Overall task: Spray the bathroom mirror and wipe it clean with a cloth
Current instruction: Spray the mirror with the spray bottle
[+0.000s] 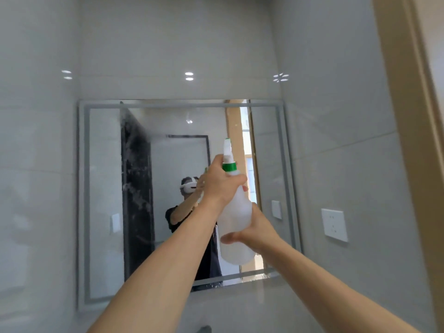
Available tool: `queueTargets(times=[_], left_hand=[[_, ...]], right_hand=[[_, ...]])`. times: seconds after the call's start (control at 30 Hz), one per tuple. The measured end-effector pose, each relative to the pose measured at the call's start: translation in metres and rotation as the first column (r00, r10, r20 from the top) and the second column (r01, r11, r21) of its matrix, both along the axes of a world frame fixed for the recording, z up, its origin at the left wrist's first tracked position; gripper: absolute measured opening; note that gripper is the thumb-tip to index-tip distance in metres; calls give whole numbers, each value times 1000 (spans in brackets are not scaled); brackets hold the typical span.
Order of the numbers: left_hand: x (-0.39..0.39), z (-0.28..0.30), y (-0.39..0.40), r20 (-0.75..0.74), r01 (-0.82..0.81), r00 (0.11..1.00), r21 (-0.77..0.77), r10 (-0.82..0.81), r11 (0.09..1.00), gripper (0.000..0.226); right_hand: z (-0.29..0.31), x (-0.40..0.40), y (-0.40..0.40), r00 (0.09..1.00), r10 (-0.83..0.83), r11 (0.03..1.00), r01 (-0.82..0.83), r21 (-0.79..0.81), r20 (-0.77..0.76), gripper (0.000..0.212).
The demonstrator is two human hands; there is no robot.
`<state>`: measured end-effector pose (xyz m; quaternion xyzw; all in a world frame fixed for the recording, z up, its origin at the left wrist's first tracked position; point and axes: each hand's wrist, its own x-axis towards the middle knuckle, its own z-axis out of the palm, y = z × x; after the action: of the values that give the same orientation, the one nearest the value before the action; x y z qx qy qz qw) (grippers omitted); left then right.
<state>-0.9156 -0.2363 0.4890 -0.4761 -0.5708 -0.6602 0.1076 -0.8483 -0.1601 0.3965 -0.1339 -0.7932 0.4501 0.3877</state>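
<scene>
A white translucent spray bottle [236, 217] with a green collar and white nozzle is raised in front of the wall mirror [177, 179], nozzle pointing up toward the glass. My left hand [222, 183] grips the bottle's neck at the trigger. My right hand [254, 230] wraps around the lower body of the bottle. The mirror has a grey frosted border and shows wet droplet streaks on its left part. No cloth is in view.
Grey glossy tiles [336, 140] surround the mirror. A white wall socket [334, 224] sits on the right wall. A tan door frame [413, 116] runs down the right edge. A dark object [204, 329] shows at the bottom edge.
</scene>
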Motion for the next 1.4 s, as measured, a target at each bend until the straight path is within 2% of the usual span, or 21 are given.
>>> queueTargets(times=[0.33,0.47,0.57,0.7,0.8,0.93,1.13,1.4], left_hand=[[27,-17,39,49,128,991,0,-128,992,34],[25,-27,36,66,84,994,-24,-82,996,39],[18,-33,25,87,39,996,-28,-37,999,42],[1,-40,0,116,-28,993,-14,29,1000,46],[-14,-48,-20,166,-72,983,-33,77,997,40],[-33,-68,-49,195,-157,967,-41,162,987,40],[-55,-90,-103,304,-234,927,10,220,972,44],[-77,-109,-170,354,-381,863,-12,360,925,39]], right_hand=[[-19,37,25,989,-146,989,146,3,36,83],[-27,34,23,989,-135,991,135,16,62,85],[-31,24,17,990,-109,994,108,21,89,90],[-35,9,-2,992,-20,1000,17,24,123,86],[-44,-8,-21,990,55,998,-57,17,128,100],[-62,-32,-45,978,101,994,-107,22,182,90],[-78,-64,-85,951,197,976,-214,46,238,90],[-92,-97,-144,905,314,940,-339,42,287,87]])
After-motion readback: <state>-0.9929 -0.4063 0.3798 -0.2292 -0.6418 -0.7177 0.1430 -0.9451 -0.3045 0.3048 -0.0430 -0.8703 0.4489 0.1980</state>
